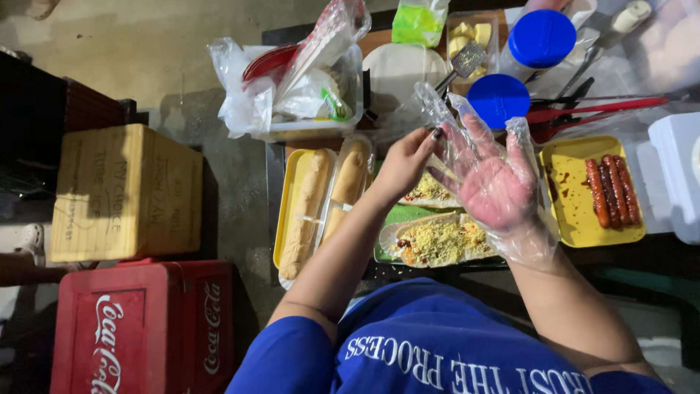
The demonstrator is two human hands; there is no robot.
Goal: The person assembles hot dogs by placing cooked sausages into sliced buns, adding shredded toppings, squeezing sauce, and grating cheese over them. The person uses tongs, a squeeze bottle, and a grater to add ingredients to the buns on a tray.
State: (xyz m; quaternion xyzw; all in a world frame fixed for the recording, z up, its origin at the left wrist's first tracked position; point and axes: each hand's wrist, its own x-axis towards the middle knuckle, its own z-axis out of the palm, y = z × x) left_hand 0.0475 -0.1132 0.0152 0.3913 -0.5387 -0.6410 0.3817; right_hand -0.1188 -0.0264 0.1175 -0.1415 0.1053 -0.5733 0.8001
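My right hand (pixel 494 182) is raised palm up, fingers spread, inside a loose clear plastic glove (pixel 437 102). My left hand (pixel 405 162) pinches the glove's edge near the right hand's fingertips. Below the hands lie filled buns topped with grated cheese (pixel 437 242) on a green tray (pixel 397 217). Left of them, long plain buns (pixel 312 201) in clear wrap rest on a yellow tray (pixel 292 175). To the right, a yellow tray (pixel 576 226) holds several red sausages (pixel 611 191).
Two blue-lidded containers (pixel 541 38), red tongs (pixel 598 108), a grater (pixel 467 60), cheese blocks (pixel 472 33) and a bagged tub (pixel 299 95) stand at the back. A white box (pixel 678 175) sits far right. On the floor left are a wooden crate (pixel 124 191) and a red cooler (pixel 138 328).
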